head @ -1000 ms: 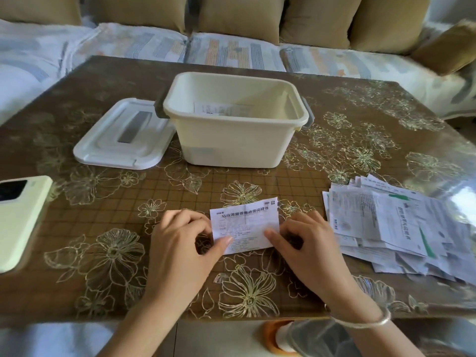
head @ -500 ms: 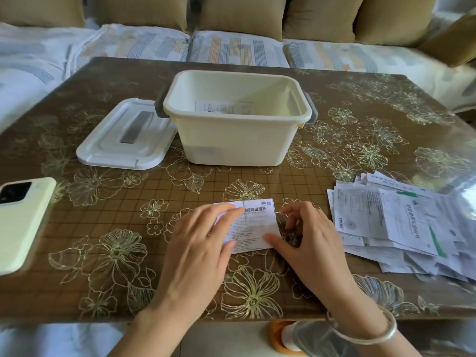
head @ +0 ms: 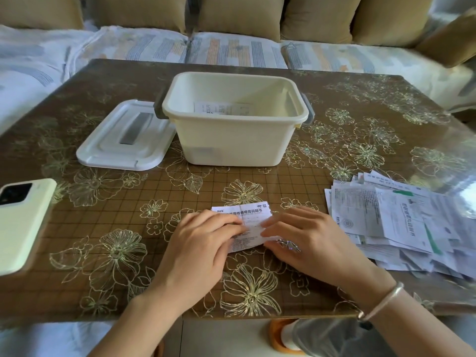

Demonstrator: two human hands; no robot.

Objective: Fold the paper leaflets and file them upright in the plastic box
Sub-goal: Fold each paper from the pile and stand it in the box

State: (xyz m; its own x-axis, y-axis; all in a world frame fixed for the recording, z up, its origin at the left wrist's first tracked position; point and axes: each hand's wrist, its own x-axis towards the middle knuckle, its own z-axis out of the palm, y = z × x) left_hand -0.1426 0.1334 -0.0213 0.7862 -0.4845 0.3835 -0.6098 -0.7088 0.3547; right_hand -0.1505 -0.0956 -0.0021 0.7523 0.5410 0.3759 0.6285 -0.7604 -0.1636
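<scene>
The folded leaflet lies flat on the table, near me and in the middle, well in front of the plastic box. Its long axis runs left to right, turned slightly so that the right end sits a little farther from me than the left. The bold printed title runs along its far edge and faces me right way up.

My left hand lies over the left part of the leaflet, fingers stretched out and pressing down on the paper. My right hand comes in from the other side, its fingers straight and pointing left, flat on the right part. The fingertips of the two hands nearly meet over the middle. Neither hand is curled round the paper.

My fingers hide both short ends of the leaflet and much of its middle; only the far strip with the title and a patch near the near edge show. The small print is too fine to read.

Inside the box, against the far wall, the tops of some filed leaflets show above the near rim; I cannot tell how many. The lid lies flat just to the left of the box, touching it. The loose pile of leaflets at the right is cut off by the frame edge, as is the phone at the left.
</scene>
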